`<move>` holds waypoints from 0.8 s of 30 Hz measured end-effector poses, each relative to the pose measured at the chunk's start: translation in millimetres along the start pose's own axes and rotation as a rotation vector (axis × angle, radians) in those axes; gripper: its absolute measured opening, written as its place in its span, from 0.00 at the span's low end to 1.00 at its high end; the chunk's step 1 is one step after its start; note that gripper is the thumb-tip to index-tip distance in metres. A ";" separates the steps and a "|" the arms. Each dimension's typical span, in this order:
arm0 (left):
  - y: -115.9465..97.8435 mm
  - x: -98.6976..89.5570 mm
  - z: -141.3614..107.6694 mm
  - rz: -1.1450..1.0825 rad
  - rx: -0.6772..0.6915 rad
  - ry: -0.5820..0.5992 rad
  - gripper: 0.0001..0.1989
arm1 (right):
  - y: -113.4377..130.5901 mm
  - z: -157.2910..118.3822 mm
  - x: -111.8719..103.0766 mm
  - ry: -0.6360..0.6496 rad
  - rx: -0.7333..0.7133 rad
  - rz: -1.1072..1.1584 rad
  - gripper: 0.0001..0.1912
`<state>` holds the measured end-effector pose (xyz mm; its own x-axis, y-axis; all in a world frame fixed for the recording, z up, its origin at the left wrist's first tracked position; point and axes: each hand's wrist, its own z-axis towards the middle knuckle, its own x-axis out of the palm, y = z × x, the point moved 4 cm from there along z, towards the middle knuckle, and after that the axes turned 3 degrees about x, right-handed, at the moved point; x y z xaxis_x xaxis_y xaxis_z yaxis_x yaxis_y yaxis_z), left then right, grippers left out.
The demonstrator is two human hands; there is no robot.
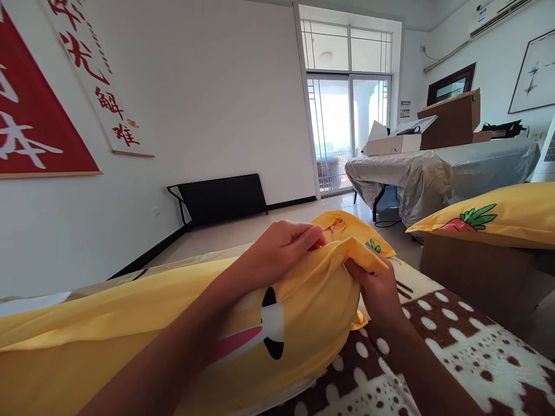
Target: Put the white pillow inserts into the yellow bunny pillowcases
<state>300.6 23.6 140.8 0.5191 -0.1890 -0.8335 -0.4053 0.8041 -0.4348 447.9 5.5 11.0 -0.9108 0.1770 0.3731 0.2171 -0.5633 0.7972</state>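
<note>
A long yellow cloth cover, printed with black, white and pink cartoon shapes, stretches from the left edge to the middle of the head view. It looks bulky inside; the filling is hidden. My left hand is closed at its upper edge, fingertips partly hidden by the fabric. At the right-hand end, my right hand pinches a raised fold between thumb and fingers. Just beyond both hands lies another piece of yellow fabric with a green leaf print. Under the cover spreads a brown and cream patterned blanket.
At right, a yellow pillow with a carrot print rests on a brown box-like support. Behind it stands a plastic-draped table bearing cardboard boxes. A black folded frame leans on the wall near the glass door.
</note>
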 end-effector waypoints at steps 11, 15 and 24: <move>4.3 -0.9 -14.9 0.079 0.032 0.129 0.15 | -13.8 -1.2 2.1 -0.031 0.092 0.170 0.15; -1.4 6.2 -14.3 0.096 0.028 -0.078 0.15 | -5.0 -4.9 2.0 -0.017 0.011 0.024 0.13; 7.2 21.6 -15.4 0.347 0.173 -0.050 0.21 | 0.6 1.9 1.3 0.004 -0.137 -0.067 0.03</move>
<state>297.3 16.6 114.4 0.4113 0.1356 -0.9014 -0.4331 0.8992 -0.0623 447.5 7.0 12.8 -0.9230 0.2147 0.3193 0.1063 -0.6552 0.7479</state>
